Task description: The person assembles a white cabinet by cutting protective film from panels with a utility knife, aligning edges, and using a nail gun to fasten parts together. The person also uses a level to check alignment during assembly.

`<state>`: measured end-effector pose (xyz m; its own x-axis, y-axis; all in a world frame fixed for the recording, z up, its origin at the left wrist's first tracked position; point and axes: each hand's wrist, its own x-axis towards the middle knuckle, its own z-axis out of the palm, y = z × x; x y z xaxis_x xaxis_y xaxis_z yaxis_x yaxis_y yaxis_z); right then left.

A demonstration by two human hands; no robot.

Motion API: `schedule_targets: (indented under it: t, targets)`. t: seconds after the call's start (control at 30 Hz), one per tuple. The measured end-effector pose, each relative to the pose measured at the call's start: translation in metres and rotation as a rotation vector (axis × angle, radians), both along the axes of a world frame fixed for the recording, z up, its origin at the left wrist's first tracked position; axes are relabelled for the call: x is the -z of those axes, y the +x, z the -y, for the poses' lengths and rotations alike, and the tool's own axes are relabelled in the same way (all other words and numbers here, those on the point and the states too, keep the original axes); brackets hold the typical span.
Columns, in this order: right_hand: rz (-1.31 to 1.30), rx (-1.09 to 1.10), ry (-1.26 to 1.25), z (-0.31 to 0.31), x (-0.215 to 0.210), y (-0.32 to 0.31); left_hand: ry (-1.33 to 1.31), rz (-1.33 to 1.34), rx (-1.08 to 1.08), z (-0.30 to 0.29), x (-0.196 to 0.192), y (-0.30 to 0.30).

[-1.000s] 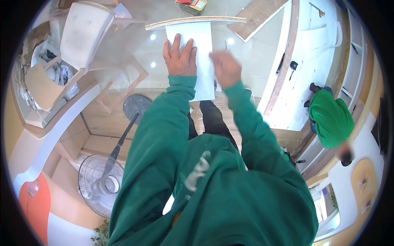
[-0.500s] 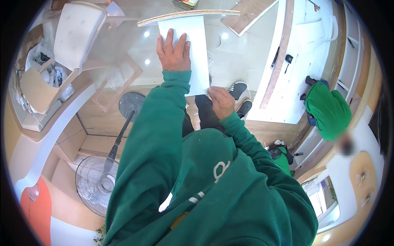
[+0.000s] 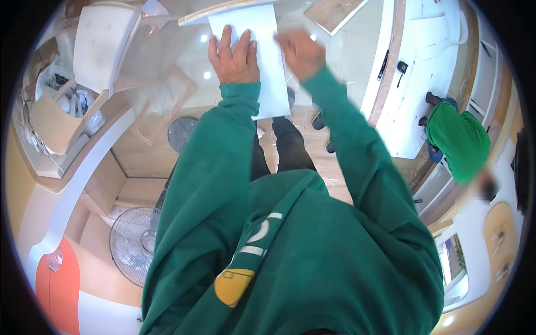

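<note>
Green sweatshirt [image 3: 290, 245] fills lower centre of frame, both sleeves running up toward the top edge and hiding most of the floor below. Second person in green [image 3: 458, 139] crouches at right edge, beside a white cabinet run [image 3: 424, 67]. Pale chair [image 3: 103, 44] at upper left, open cardboard box [image 3: 53, 123] just below it. Standing fan [image 3: 134, 245] at lower left, partly behind the left sleeve. White panel [image 3: 262, 61] at top centre, upright before the person. Left hand [image 3: 233, 56] lies flat on the panel, fingers spread. Right hand [image 3: 301, 53] at the panel's right edge, blurred; cannot tell its grip.
</note>
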<state>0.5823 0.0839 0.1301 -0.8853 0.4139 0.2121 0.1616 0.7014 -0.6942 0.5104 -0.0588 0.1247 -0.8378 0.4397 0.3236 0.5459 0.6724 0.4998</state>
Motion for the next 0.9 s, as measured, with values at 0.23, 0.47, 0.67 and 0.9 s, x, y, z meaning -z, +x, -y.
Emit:
schedule_targets:
  t: [0.23,0.47,0.67,0.9]
  targets:
    - [0.025,0.085,-0.219,0.075,-0.012,0.111,-0.053,-0.027,-0.008,0.008,0.0,0.004]
    - [-0.114,0.056,-0.155,-0.031,0.003,-0.055,0.014,-0.034,-0.006,-0.006,0.0,-0.001]
    - [0.002,0.026,-0.111,0.018,0.006,0.029,-0.026,-0.019,-0.016,-0.004,0.0,-0.001]
    - [0.005,0.056,-0.209,0.054,-0.005,0.088,-0.038,-0.024,-0.028,0.0,-0.004,-0.001]
